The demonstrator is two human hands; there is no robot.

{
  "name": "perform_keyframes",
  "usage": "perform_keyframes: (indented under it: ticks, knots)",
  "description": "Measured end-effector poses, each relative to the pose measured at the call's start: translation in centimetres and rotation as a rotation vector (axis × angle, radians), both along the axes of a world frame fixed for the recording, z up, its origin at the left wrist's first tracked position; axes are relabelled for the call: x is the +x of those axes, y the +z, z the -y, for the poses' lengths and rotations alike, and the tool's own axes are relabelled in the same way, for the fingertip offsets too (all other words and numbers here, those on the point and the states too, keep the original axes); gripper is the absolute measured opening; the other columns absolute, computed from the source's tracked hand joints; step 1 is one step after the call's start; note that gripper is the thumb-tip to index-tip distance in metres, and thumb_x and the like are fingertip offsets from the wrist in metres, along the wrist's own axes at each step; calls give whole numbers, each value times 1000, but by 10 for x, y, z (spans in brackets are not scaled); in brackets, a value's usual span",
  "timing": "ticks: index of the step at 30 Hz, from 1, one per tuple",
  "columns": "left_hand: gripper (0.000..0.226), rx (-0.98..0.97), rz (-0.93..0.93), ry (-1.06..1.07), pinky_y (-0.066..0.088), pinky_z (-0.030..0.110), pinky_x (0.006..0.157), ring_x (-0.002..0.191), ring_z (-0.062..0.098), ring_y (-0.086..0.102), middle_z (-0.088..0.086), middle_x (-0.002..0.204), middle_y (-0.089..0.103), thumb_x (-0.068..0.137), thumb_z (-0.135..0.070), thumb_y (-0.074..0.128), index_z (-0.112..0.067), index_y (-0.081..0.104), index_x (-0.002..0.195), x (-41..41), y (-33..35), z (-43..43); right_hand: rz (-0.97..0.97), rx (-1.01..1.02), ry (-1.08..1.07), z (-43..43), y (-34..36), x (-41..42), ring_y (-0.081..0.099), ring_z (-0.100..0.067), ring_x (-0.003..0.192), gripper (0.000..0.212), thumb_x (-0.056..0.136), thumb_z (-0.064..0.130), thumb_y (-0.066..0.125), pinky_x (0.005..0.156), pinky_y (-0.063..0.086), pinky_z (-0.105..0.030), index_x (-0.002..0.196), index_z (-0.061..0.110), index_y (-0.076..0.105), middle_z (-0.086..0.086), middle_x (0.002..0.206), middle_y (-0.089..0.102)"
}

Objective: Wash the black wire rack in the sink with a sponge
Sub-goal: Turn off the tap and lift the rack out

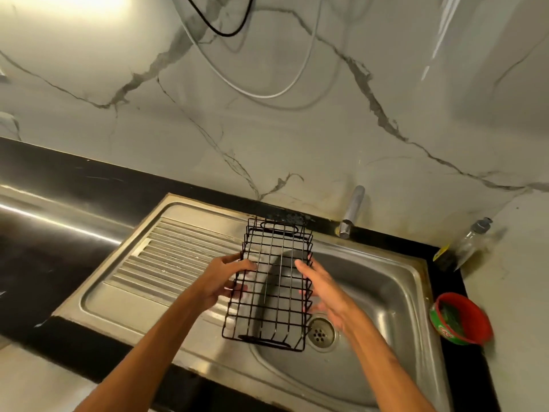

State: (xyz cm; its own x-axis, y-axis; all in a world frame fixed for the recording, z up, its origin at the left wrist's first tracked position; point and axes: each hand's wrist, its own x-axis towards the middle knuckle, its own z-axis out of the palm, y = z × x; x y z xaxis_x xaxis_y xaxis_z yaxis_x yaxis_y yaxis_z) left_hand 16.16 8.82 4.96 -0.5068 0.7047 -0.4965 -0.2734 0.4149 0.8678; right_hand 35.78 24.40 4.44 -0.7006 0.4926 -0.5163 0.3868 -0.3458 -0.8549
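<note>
1. Black wire rack (271,281) – an oblong basket of thin coated wire – is held up over the stainless steel sink (383,295), above the left part of the basin and the edge of the ribbed draining board (178,257).
2. Left hand (221,282) grips the rack's left side, thumb on top and fingers curled through the wires.
3. Right hand (325,295) lies against the right side, fingers spread – not clamped.
4. Round drain strainer (320,333) shows just beside the rack's near corner.
5. Red round tub (462,319) sits on the black counter, right of the sink; chrome tap (352,212) stands behind.
</note>
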Motion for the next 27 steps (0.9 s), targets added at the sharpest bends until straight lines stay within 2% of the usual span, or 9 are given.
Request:
perform_keyframes:
  ticks: [3,8,10,11,15,18,21,24,27]
  knots:
    - [39,-15,-62,-37,55,39,74,102,36,66,12,117,68,82,-39,78,-15,72,113,-40,12,19,2,50,-17,17,5,-49,20,-28,148,87,90,61,55,109,31,-54,157,30,8,2,164,11]
    - [40,-102,-125,-120,48,35,79,88,20,59,7,90,67,86,-44,73,-10,72,109,-117,11,41,77,20,-62,49,0,-131,18,-33,147,79,94,55,52,109,29,-54,156,24,14,-6,163,15]
    - [32,-117,-129,-174,45,32,76,75,16,55,-2,73,65,91,-41,69,-11,70,99,-139,9,46,101,-1,-86,58,-3,-155,18,-36,147,71,98,48,50,112,23,-58,155,18,18,-10,162,17]
    - [26,-117,-115,-200,46,31,76,74,15,57,-4,72,67,95,-38,66,-13,69,98,-148,8,47,108,-7,-96,63,-4,-166,18,-38,147,68,99,45,50,113,22,-59,154,17,20,-11,162,17]
    - [18,-157,-97,-272,49,30,86,90,11,61,-5,98,66,104,-33,52,-19,64,103,-170,-7,52,178,-4,-138,79,-16,-195,25,-42,143,68,98,45,52,108,29,-61,152,16,25,-13,161,22]
    - [26,-207,-169,-297,43,38,99,103,17,59,1,115,62,104,-30,54,-9,62,118,-178,-24,52,225,-2,-171,83,-39,-206,29,-39,143,77,92,51,58,111,30,-61,153,19,23,-12,160,23]
    - [13,-222,-178,-297,41,39,98,98,19,57,2,103,61,104,-22,53,-12,60,98,-180,-35,51,240,26,-216,88,-52,-212,28,-36,144,76,94,47,56,113,31,-56,154,18,19,-12,161,21]
    - [14,-227,-223,-279,43,43,99,111,25,54,5,107,62,104,-20,55,-9,60,110,-187,-46,50,276,57,-210,97,-49,-217,27,-35,145,74,97,45,53,114,30,-56,155,20,16,-11,162,19]
    - [15,-207,-211,-262,42,40,97,111,24,55,0,103,62,104,-14,54,-12,59,118,-195,-53,49,254,53,-206,103,-53,-222,26,-33,145,73,99,40,51,114,31,-52,156,18,10,-11,162,17]
